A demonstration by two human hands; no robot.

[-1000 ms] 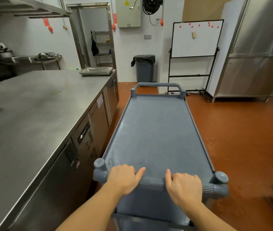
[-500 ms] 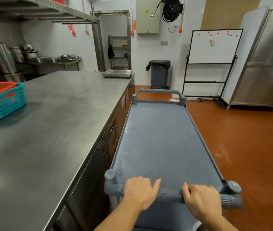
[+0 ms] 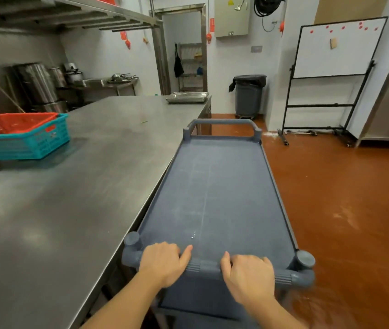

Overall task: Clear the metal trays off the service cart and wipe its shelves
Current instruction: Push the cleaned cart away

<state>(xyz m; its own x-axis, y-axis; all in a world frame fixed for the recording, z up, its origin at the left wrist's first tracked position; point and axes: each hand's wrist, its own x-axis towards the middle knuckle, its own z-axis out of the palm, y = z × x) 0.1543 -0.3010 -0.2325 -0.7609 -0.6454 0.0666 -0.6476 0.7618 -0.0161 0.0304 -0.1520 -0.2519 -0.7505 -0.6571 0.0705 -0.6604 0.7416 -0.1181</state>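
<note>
The grey cart stands lengthwise in front of the person, its top shelf marked with pale streaks and a small wet spot near the close end. Part of a lower shelf shows under the near handle, too dark to read.

Along the cart's left side runs a steel counter, its edge just beside the cart's rim. A metal tray sits on the counter's far corner, beyond the cart's far-left post. Well left of the cart, a red basket nests in a teal basket on the counter, with big steel pots behind them. Straight past the cart's far handle stands a grey bin with a black liner; to the far right of the cart is a whiteboard on a wheeled stand. Orange floor lies open on the cart's right.

A second ago the baskets and pots were out of view and the counter's cabinet fronts showed beside the cart — now the baskets are in plain sight and the cart's rim covers most of those fronts. Both hands keep the same places on the bar.

The left hand wraps the near handle left of centre, one finger stretched along it; the right hand curls over it right of centre — the cart reaches away from both.
</note>
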